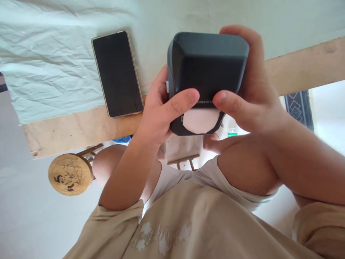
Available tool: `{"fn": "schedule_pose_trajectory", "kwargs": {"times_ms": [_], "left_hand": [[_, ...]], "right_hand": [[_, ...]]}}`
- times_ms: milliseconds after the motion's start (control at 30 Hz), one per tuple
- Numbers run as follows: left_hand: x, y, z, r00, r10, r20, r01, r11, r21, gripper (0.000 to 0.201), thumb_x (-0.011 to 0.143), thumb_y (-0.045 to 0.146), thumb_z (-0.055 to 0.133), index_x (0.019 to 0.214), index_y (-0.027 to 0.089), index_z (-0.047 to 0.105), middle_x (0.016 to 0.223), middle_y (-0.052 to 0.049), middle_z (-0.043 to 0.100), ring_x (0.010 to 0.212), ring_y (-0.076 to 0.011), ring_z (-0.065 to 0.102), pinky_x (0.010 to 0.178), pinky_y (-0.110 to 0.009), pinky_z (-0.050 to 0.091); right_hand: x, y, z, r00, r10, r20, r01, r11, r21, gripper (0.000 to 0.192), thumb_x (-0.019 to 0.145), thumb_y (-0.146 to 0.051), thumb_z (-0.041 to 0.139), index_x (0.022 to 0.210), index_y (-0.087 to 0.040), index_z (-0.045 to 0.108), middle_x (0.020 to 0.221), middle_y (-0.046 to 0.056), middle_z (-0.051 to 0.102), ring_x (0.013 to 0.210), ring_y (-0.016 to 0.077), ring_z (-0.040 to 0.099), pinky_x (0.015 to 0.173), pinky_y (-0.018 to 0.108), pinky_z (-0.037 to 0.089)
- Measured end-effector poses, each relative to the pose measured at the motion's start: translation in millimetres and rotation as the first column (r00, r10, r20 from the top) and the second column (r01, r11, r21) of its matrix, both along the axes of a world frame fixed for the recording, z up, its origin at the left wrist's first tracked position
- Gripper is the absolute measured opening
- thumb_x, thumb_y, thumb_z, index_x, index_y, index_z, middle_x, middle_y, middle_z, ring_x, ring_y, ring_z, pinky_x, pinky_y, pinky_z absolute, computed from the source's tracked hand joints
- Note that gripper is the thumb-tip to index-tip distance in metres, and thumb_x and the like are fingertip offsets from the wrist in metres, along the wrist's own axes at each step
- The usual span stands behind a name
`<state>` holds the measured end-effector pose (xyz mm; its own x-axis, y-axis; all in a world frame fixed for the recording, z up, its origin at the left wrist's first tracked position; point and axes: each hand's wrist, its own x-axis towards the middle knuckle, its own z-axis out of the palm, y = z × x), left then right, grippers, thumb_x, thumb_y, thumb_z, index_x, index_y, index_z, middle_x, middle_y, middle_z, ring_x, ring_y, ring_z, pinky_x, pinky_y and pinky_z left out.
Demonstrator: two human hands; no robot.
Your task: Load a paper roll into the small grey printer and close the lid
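Both of my hands hold a dark label printer [208,70] with NIIMBOT lettering, raised in front of me over the table's near edge. My left hand [161,108] grips its left side, the thumb lying on the front face. On the opposite side my right hand [250,86] wraps round the edge, its thumb near the lettering and a finger over the top corner. Below the thumbs a pale rounded patch [202,120] shows on the printer's lower part; I cannot tell what it is. The fingers behind the printer are hidden.
A smartphone [118,73] with a dark screen lies left of my hands on the pale green cloth [54,61]. The wooden table edge [75,127] runs in front of my knees. A round wooden stool [70,174] stands at the lower left. A patterned dark mat [298,109] shows at right.
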<state>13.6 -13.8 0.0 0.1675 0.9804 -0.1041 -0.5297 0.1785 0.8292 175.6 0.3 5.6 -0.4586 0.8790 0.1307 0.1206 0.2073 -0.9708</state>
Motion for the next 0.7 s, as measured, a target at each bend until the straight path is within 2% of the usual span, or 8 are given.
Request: {"fn": "schedule_pose_trajectory", "kwargs": {"times_ms": [133, 267, 367, 433, 467, 567, 633, 700], "left_hand": [[4, -1, 4.1, 0.998, 0.029, -0.054, -0.031, 0.999, -0.039, 0.019, 0.076, 0.031, 0.063, 0.09, 0.02, 0.055, 0.072, 0.0, 0.056, 0.06, -0.0084, 0.056, 0.053, -0.02, 0.043], [7, -4, 9.0, 0.995, 0.095, -0.01, -0.095, 0.994, -0.044, 0.013, 0.074, 0.022, 0.063, 0.084, 0.017, 0.057, 0.064, 0.001, 0.053, 0.055, -0.0059, 0.051, 0.05, -0.019, 0.037], [3, -4, 6.4, 0.997, 0.065, 0.043, -0.064, 0.998, -0.014, 0.014, 0.075, 0.026, 0.064, 0.087, 0.019, 0.059, 0.069, 0.001, 0.06, 0.058, -0.0069, 0.054, 0.051, -0.02, 0.039], [-4, 0, 2.2, 0.997, -0.01, 0.075, 0.009, 1.0, 0.01, 0.018, 0.077, 0.031, 0.064, 0.091, 0.021, 0.06, 0.076, 0.001, 0.066, 0.062, -0.0099, 0.059, 0.054, -0.022, 0.045], [-7, 2, 0.1, 0.994, -0.06, 0.087, 0.059, 0.998, 0.015, 0.02, 0.077, 0.033, 0.064, 0.092, 0.021, 0.06, 0.08, 0.0, 0.068, 0.065, -0.0118, 0.063, 0.057, -0.024, 0.048], [-17, 9, -3.5, 0.974, -0.185, 0.132, 0.182, 0.983, 0.034, 0.022, 0.079, 0.037, 0.063, 0.093, 0.02, 0.061, 0.082, 0.0, 0.071, 0.075, -0.0156, 0.069, 0.064, -0.025, 0.054], [-18, 12, -2.2, 0.975, -0.168, 0.148, 0.163, 0.986, 0.047, 0.022, 0.08, 0.036, 0.061, 0.094, 0.019, 0.062, 0.083, -0.001, 0.072, 0.084, -0.017, 0.07, 0.067, -0.024, 0.055], [-17, 11, 1.8, 0.982, -0.118, 0.147, 0.111, 0.992, 0.056, 0.021, 0.083, 0.036, 0.058, 0.094, 0.018, 0.062, 0.085, -0.002, 0.072, 0.099, -0.0174, 0.068, 0.075, -0.022, 0.056]], "right_hand": [[-2, 3, -3.9, 1.0, -0.014, -0.014, 0.014, 1.0, 0.014, 0.077, 0.08, -0.042, 0.064, 0.137, -0.018, 0.019, 0.087, 0.0, 0.052, 0.079, 0.0068, 0.054, 0.075, 0.022, 0.049], [-3, 1, -4.6, 0.999, -0.041, 0.02, 0.04, 0.998, 0.057, 0.079, 0.079, -0.04, 0.065, 0.14, -0.023, 0.018, 0.106, 0.003, 0.052, 0.08, 0.0057, 0.053, 0.068, 0.019, 0.048], [0, 2, -6.1, 0.999, 0.035, -0.034, -0.033, 0.998, 0.06, 0.079, 0.084, -0.046, 0.058, 0.143, -0.021, 0.012, 0.091, 0.001, 0.053, 0.069, 0.0051, 0.051, 0.057, 0.018, 0.046], [5, 3, -5.5, 0.988, 0.106, -0.113, -0.099, 0.993, 0.069, 0.078, 0.087, -0.052, 0.051, 0.146, -0.017, 0.012, 0.078, -0.001, 0.05, 0.06, 0.005, 0.046, 0.05, 0.018, 0.042], [7, 3, -4.4, 0.986, 0.108, -0.129, -0.099, 0.993, 0.07, 0.076, 0.089, -0.054, 0.048, 0.146, -0.017, 0.015, 0.078, 0.0, 0.051, 0.058, 0.0046, 0.045, 0.048, 0.018, 0.04], [11, 1, 0.3, 0.998, -0.012, -0.066, 0.013, 1.0, 0.023, 0.068, 0.09, -0.057, 0.044, 0.146, -0.024, 0.023, 0.1, 0.003, 0.056, 0.062, 0.0027, 0.049, 0.047, 0.016, 0.04], [11, 0, 2.4, 0.992, -0.126, -0.025, 0.127, 0.991, 0.042, 0.062, 0.09, -0.057, 0.044, 0.142, -0.026, 0.032, 0.119, 0.005, 0.053, 0.065, 0.0025, 0.053, 0.05, 0.016, 0.043], [10, 1, 3.0, 0.975, -0.223, -0.02, 0.223, 0.967, 0.121, 0.053, 0.09, -0.054, 0.046, 0.133, -0.024, 0.045, 0.127, 0.007, 0.051, 0.074, 0.0049, 0.058, 0.049, 0.016, 0.043]]}}
